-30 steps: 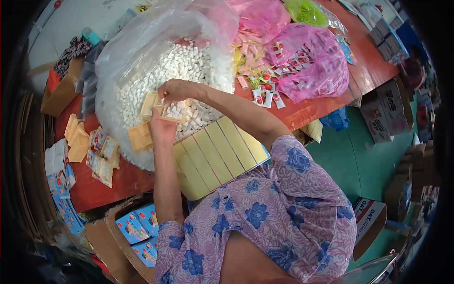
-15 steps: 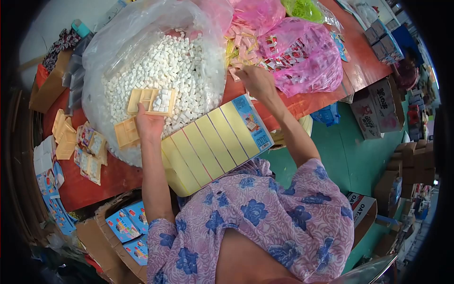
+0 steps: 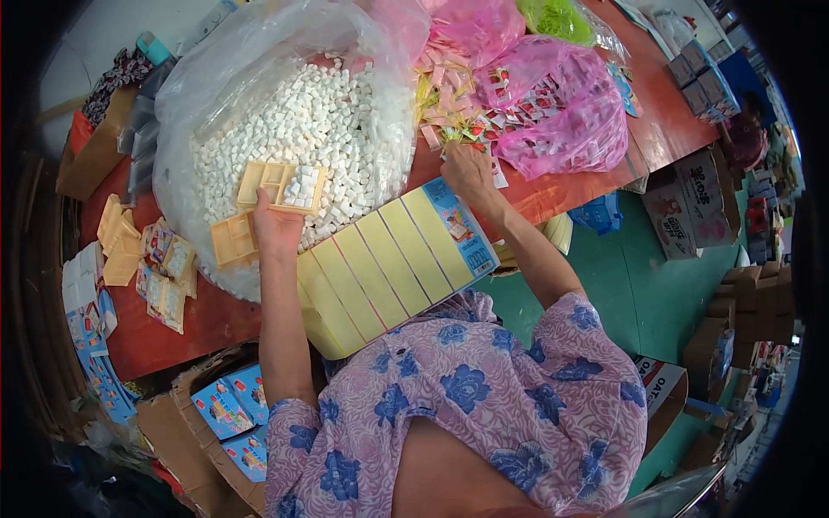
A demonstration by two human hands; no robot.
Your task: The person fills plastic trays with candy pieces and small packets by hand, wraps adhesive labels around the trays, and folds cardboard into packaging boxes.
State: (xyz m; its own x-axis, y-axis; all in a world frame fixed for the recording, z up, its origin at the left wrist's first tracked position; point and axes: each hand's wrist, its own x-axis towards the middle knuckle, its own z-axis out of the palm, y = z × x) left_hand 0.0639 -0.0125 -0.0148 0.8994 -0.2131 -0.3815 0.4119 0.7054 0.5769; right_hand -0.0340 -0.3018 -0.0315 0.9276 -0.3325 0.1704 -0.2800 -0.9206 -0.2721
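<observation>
My left hand (image 3: pixel 278 226) grips a cream compartment tray (image 3: pixel 269 175) by its near edge, above a large clear bag. White cube-shaped pieces (image 3: pixel 302 187) fill the tray's right compartment; the left ones look bare. Loose white pieces (image 3: pixel 294 112) are heaped in the bag. Beside my left wrist lies a second cream tray (image 3: pixel 233 239). My right hand (image 3: pixel 468 169) is at the small packets by the pink bags, its fingers drawn together and pointing down; what they hold, if anything, is hidden. A yellow striped sheet (image 3: pixel 380 268) lies between my forearms.
Pink bags (image 3: pixel 587 112) with red-and-white packets and pink sticks lie on the red table (image 3: pixel 207 332). Cream trays (image 3: pixel 121 246) and filled packs (image 3: pixel 168 276) are at the left. A carton with blue boxes (image 3: pixel 229 406) stands below. Part of another person (image 3: pixel 744 142) shows far right.
My right hand has left the tray, moved right to the packets, and come slightly lower over them. My left hand still holds the tray. The white pieces in it are now uncovered.
</observation>
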